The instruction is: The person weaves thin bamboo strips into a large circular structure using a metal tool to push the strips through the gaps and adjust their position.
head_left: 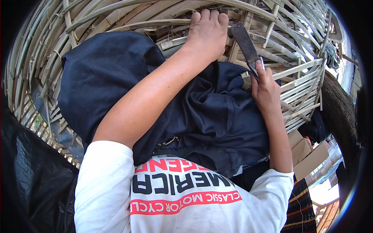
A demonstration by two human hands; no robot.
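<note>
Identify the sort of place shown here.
Likely an informal handicraft workspace, though the wider surroundings are hard to make out: interlaced bamboo-like strips spread beyond the person's lap, the right hand grips a dark flat blade, and a cardboard box sits nearby.

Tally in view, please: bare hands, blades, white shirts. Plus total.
Bare hands: 2 (left hand, right hand)
Blades: 1 (dark blade, in the right hand)
White shirts: 1 (white shirt, printed)
Total: 4

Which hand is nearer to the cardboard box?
Right. The right hand is pictured above-left of the box; the left hand is farther up-left, by the slats.
</note>
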